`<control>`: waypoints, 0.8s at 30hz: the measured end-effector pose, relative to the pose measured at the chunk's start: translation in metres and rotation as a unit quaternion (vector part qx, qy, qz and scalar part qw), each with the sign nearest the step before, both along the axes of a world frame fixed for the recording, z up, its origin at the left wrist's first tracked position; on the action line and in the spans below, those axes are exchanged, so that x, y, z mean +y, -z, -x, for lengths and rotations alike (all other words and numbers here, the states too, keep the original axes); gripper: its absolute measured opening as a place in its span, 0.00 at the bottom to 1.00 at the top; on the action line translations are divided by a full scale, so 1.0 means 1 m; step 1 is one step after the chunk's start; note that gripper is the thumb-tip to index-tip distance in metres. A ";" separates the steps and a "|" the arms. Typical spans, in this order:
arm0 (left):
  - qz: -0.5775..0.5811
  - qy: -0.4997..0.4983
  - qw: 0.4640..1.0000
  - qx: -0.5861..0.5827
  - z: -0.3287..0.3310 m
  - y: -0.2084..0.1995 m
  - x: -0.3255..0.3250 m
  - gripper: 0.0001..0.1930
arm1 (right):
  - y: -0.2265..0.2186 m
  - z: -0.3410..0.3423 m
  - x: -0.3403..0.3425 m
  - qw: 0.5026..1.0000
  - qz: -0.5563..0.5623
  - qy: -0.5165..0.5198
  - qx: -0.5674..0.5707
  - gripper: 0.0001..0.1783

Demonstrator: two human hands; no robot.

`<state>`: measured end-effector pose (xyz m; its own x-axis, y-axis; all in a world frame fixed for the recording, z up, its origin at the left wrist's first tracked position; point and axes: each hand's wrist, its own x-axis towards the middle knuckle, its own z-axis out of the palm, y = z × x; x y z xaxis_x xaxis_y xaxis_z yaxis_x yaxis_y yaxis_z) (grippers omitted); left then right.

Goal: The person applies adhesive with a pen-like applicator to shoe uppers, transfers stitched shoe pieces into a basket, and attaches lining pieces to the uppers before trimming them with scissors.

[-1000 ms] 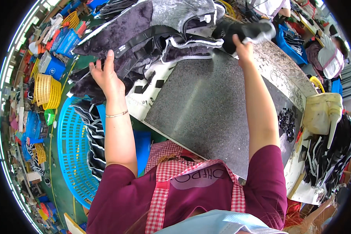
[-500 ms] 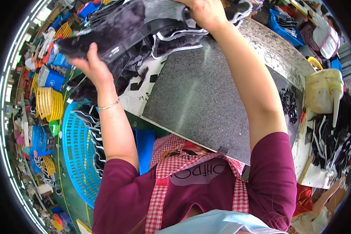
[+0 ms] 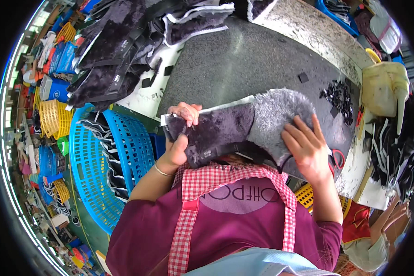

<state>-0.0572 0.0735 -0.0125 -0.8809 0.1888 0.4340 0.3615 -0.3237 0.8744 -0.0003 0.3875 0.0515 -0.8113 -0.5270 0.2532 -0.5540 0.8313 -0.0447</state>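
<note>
A plush fabric piece, dark at one end [image 3: 221,129] and grey and furry at the other [image 3: 278,115], lies over the near edge of the grey work board [image 3: 216,69]. Its dark left end is pinched between thumb and fingers of my left hand [image 3: 181,129]. My right hand [image 3: 308,149] rests on the grey fur with fingers stretched out and spread; its thumb is hidden. A black strip [image 3: 225,149] runs along the piece's near edge. Beside my right wrist lie red-handled scissors [image 3: 338,158], partly covered.
A stack of similar dark plush pieces [image 3: 110,55] sits at the far left, above a blue basket [image 3: 89,179] holding white-edged pieces. Small black scraps [image 3: 338,99] and a yellowish plastic container [image 3: 384,89] are at the right. Another person's arm [image 3: 388,218] shows at lower right.
Both hands have come back from the far stack toward my body, bringing one plush piece onto the near board. The blue basket's near side stands more visible; scissors and scraps are uncovered.
</note>
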 end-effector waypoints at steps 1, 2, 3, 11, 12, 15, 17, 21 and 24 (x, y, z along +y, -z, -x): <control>-0.059 0.022 0.998 0.013 0.004 0.002 0.006 0.27 | 0.005 -0.004 -0.001 1.000 -0.010 -0.007 -0.013 0.12; -0.121 0.044 0.991 0.023 0.008 -0.001 0.015 0.28 | 0.011 -0.005 -0.003 0.999 -0.022 -0.012 -0.027 0.11; -0.062 -0.028 0.998 -0.018 0.009 -0.014 0.028 0.34 | 0.016 -0.006 -0.008 0.999 -0.014 -0.021 -0.043 0.07; 0.139 -0.023 0.984 -0.114 0.043 0.002 0.114 0.15 | 0.027 -0.009 0.005 0.988 0.110 0.012 -0.104 0.16; 0.203 -0.038 0.976 -0.067 0.045 0.009 0.116 0.14 | 0.027 -0.010 0.013 0.976 0.186 0.050 -0.105 0.17; 0.235 -0.034 0.970 -0.051 0.045 0.014 0.111 0.16 | 0.023 -0.009 0.023 0.961 0.248 0.120 -0.025 0.19; 0.231 0.005 0.968 -0.095 0.045 0.016 0.108 0.17 | 0.027 0.000 0.017 0.949 0.293 0.112 0.001 0.19; 0.189 0.032 0.977 -0.093 0.051 0.024 0.107 0.24 | 0.028 0.046 -0.009 0.948 0.310 0.070 0.030 0.26; 0.106 0.028 0.974 -0.199 0.044 0.007 0.108 0.21 | 0.035 0.072 -0.019 0.963 0.267 0.023 0.001 0.39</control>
<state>-0.1014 0.1816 -0.0197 -0.9571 0.2898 0.0061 -0.0328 -0.1292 0.9911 -0.0724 0.3684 0.0164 -0.8303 -0.2844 0.4794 -0.5171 0.7141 -0.4720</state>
